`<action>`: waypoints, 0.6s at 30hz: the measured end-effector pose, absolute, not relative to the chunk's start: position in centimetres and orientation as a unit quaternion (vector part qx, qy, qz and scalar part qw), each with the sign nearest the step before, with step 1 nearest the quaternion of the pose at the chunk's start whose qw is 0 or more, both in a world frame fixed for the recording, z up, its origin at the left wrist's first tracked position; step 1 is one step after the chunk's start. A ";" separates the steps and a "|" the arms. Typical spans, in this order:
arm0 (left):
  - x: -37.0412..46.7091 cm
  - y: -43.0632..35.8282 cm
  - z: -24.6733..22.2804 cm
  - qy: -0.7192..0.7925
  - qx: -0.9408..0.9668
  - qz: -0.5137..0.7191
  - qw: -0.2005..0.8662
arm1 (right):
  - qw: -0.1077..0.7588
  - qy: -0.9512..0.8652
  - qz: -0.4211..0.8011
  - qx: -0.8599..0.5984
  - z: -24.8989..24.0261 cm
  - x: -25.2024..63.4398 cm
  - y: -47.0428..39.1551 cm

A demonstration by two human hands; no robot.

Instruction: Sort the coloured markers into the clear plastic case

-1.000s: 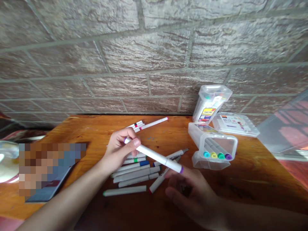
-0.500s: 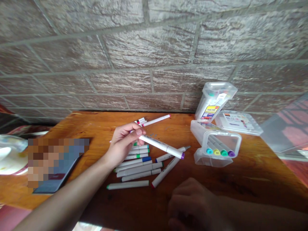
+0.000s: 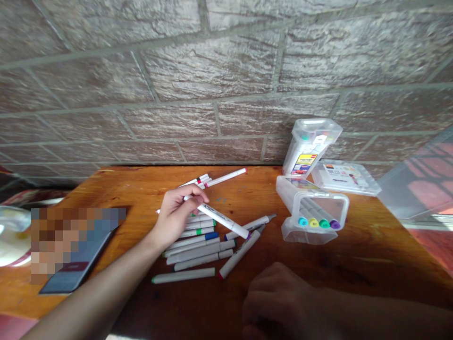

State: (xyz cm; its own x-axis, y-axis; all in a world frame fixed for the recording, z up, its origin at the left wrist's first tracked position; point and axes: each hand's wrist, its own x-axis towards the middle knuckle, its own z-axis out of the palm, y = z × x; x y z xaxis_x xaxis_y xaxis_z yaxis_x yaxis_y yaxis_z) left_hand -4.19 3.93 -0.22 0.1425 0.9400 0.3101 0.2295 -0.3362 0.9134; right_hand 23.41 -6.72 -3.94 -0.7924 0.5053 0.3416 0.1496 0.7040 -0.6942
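My left hand point(image 3: 180, 208) pinches one end of a white marker with a purple tip end point(image 3: 226, 221), which slants down to the right above other markers. Several white markers point(image 3: 198, 249) with green, blue and dark ends lie beneath and in front of that hand. A red-ended marker point(image 3: 240, 252) lies to their right. My right hand point(image 3: 272, 297) rests in shadow near the table's front, its fingers curled and partly hidden; whether it holds anything does not show. To the right, an open clear case point(image 3: 287, 193) lies with several markers point(image 3: 318, 215) inside.
An upright clear marker box point(image 3: 307, 146) stands by the brick wall, beside a flat clear case point(image 3: 347, 178). More markers point(image 3: 226, 177) lie at the back of the wooden table point(image 3: 382, 245). At left are a tablet-like device point(image 3: 67, 278) and a white container point(image 3: 12, 241).
The marker in my left hand has swung to point more steeply down, its purple end now lower and further left. The whole view has shifted slightly. My right hand looks much the same.
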 end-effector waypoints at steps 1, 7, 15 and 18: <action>-4.2 4.0 -0.2 0.442 0.660 0.483 0.369 | 0.263 -0.885 0.337 -0.187 -4.0 23.4 -6.7; -4.1 4.0 -0.2 0.452 0.655 0.480 0.369 | 0.264 -0.885 0.338 -0.178 -3.8 23.3 -6.5; -4.0 4.0 0.0 0.459 0.656 0.474 0.366 | 0.257 -0.887 0.336 -0.186 -3.8 23.3 -6.6; -4.0 4.0 0.1 0.461 0.655 0.475 0.365 | 0.253 -0.889 0.333 -0.187 -3.8 23.3 -6.6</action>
